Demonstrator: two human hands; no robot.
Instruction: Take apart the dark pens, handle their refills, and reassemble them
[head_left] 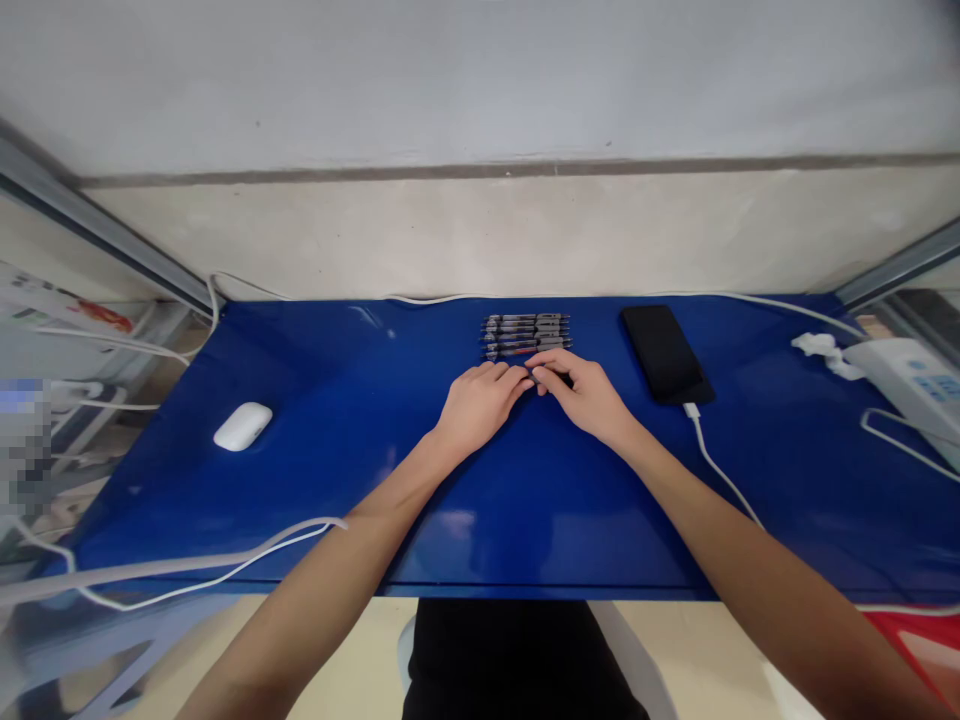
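Several dark pens (526, 337) lie side by side in a close stack of rows on the blue table, pointing left and right. Just in front of them my left hand (480, 402) rests low, its fingers curled and pressed together. My right hand (577, 390) meets it, thumb and fingers closed in a pinch. The fingertips of both hands come together at one spot. Something small and dark shows between and under the fingers; mostly hidden, it cannot be made out.
A black phone (662, 352) with a white charging cable (712, 460) lies to the right. On the left sits a white earbud case (243, 427). A white power strip (911, 375) is at the far right. White cables (210, 570) cross the left front edge. A wall (450, 240) stands behind the table (555, 510).
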